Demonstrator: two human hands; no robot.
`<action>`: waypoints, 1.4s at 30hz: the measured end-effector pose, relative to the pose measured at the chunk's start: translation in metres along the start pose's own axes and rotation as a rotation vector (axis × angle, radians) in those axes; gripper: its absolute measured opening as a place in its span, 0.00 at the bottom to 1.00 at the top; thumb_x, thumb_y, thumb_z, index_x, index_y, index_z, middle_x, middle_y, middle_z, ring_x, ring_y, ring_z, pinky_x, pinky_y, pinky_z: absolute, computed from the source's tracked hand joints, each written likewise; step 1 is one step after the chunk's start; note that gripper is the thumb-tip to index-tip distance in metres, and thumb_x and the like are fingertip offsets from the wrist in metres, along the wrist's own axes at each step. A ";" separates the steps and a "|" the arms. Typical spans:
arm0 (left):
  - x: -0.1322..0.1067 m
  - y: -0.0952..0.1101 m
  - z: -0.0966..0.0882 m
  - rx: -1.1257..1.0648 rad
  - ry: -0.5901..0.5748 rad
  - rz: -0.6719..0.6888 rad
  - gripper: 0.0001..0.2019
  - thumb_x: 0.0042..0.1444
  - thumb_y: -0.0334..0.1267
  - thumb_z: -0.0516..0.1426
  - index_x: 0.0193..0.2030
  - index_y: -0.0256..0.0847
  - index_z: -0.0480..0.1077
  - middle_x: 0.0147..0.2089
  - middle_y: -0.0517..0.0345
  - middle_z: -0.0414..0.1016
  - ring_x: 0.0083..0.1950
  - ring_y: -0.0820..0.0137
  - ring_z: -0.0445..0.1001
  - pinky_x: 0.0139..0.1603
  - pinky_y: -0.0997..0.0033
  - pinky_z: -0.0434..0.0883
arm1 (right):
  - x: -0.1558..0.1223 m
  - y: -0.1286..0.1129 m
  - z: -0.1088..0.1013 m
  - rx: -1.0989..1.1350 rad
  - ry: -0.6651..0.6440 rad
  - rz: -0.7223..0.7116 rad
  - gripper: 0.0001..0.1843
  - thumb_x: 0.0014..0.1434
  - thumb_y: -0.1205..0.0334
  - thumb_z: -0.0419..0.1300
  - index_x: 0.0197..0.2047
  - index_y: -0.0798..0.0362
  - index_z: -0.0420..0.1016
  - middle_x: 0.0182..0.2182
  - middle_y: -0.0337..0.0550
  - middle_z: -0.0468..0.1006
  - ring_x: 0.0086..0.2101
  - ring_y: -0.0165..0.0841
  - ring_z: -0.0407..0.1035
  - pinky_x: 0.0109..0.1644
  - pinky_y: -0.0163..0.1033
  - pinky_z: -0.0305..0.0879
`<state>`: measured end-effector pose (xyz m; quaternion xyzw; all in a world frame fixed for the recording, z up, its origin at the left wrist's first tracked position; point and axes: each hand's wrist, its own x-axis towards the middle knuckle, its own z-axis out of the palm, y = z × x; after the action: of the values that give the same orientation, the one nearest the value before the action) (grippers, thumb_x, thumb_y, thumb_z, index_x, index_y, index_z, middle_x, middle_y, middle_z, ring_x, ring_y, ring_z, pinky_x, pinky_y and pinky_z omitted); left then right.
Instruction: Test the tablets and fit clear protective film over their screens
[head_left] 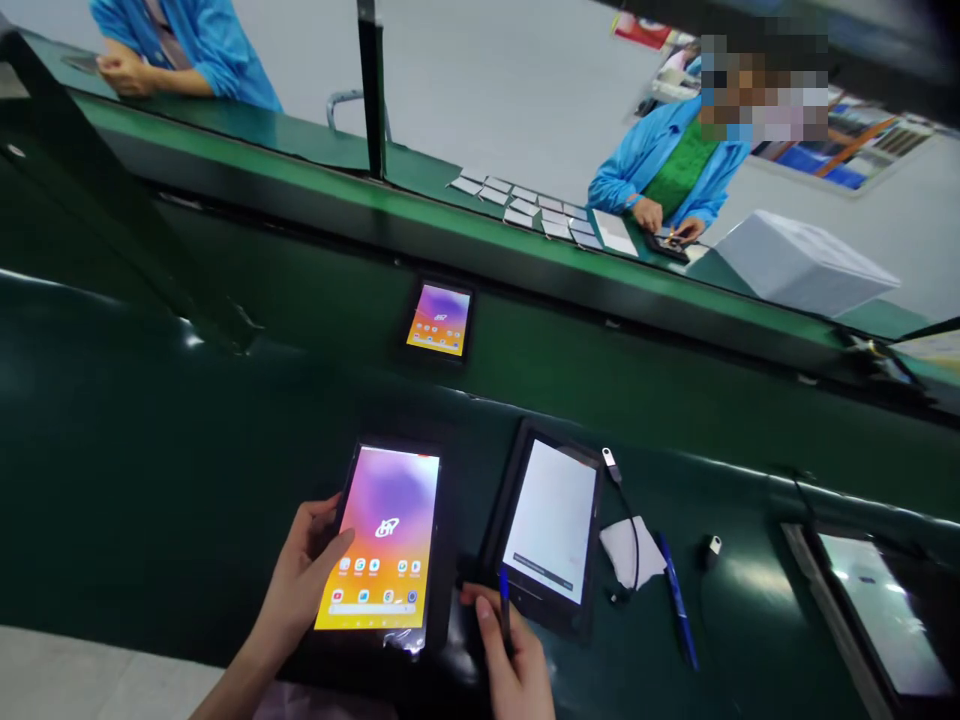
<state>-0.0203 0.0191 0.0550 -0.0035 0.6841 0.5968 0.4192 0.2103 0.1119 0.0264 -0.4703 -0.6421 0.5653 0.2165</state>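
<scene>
My left hand [311, 575] is closed on the left edge of a black tablet [386, 500], thumb over the front. Its lit screen shows a purple and orange home page with icons. My right hand [510, 650] is closed around a pen [505, 590] with a blue end, at the lower left corner of a second tablet [551, 515]. That tablet lies on the green bench with a mostly white screen. Whether the fingertips also hold something small and dark, I cannot tell.
A third lit tablet [440, 318] lies farther back. To the right are a short cable [622, 490], a white cloth [626, 555], a blue pen [679, 600] and another tablet [885, 610]. Across the raised ledge, two people in blue sit near a white box [802, 260].
</scene>
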 end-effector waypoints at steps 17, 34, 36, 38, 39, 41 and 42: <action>0.012 0.014 -0.005 0.101 -0.056 0.019 0.28 0.49 0.59 0.60 0.50 0.45 0.61 0.54 0.50 0.72 0.47 0.58 0.77 0.38 0.64 0.76 | -0.001 -0.035 0.008 -0.196 -0.319 -0.547 0.13 0.60 0.74 0.54 0.42 0.48 0.73 0.46 0.44 0.81 0.44 0.36 0.79 0.42 0.33 0.76; 0.021 0.060 -0.014 0.612 0.238 0.833 0.27 0.58 0.49 0.58 0.61 0.37 0.61 0.68 0.41 0.58 0.72 0.52 0.52 0.72 0.45 0.50 | -0.018 0.007 -0.062 -0.282 0.288 -0.328 0.08 0.65 0.64 0.55 0.38 0.50 0.76 0.43 0.46 0.82 0.43 0.37 0.78 0.45 0.34 0.73; 0.032 0.089 0.006 0.191 0.202 0.873 0.29 0.59 0.45 0.57 0.64 0.40 0.56 0.70 0.45 0.56 0.70 0.56 0.56 0.71 0.48 0.55 | -0.020 0.008 -0.061 -0.262 0.327 -0.319 0.08 0.65 0.63 0.55 0.38 0.50 0.76 0.42 0.45 0.82 0.41 0.35 0.78 0.44 0.32 0.73; 0.050 0.116 0.038 -0.225 -0.040 0.583 0.27 0.55 0.44 0.55 0.62 0.42 0.59 0.68 0.47 0.60 0.68 0.55 0.61 0.70 0.48 0.57 | -0.021 0.007 -0.059 -0.235 0.342 -0.327 0.09 0.66 0.64 0.53 0.38 0.50 0.75 0.42 0.45 0.82 0.40 0.34 0.78 0.43 0.31 0.72; 0.062 0.127 0.058 -0.350 -0.126 0.317 0.26 0.53 0.40 0.55 0.60 0.40 0.60 0.66 0.44 0.61 0.67 0.54 0.63 0.70 0.48 0.58 | -0.022 0.005 -0.057 -0.221 0.348 -0.330 0.10 0.67 0.64 0.52 0.38 0.50 0.75 0.42 0.44 0.82 0.41 0.33 0.78 0.43 0.31 0.72; 0.087 0.143 0.107 -0.370 -0.288 -0.081 0.30 0.51 0.31 0.55 0.62 0.25 0.55 0.65 0.29 0.57 0.68 0.48 0.60 0.69 0.47 0.59 | -0.023 0.002 -0.054 -0.195 0.363 -0.328 0.10 0.67 0.64 0.51 0.38 0.50 0.74 0.42 0.43 0.82 0.41 0.32 0.78 0.44 0.31 0.71; 0.099 0.148 0.133 -0.351 -0.346 -0.137 0.33 0.50 0.29 0.55 0.62 0.18 0.51 0.66 0.22 0.53 0.70 0.44 0.56 0.69 0.45 0.58 | -0.025 0.000 -0.054 -0.179 0.376 -0.322 0.10 0.67 0.64 0.51 0.37 0.50 0.73 0.42 0.43 0.82 0.41 0.31 0.77 0.44 0.30 0.70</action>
<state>-0.0829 0.2198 0.1267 -0.0205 0.4864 0.6684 0.5624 0.2652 0.1190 0.0468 -0.4762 -0.7047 0.3670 0.3768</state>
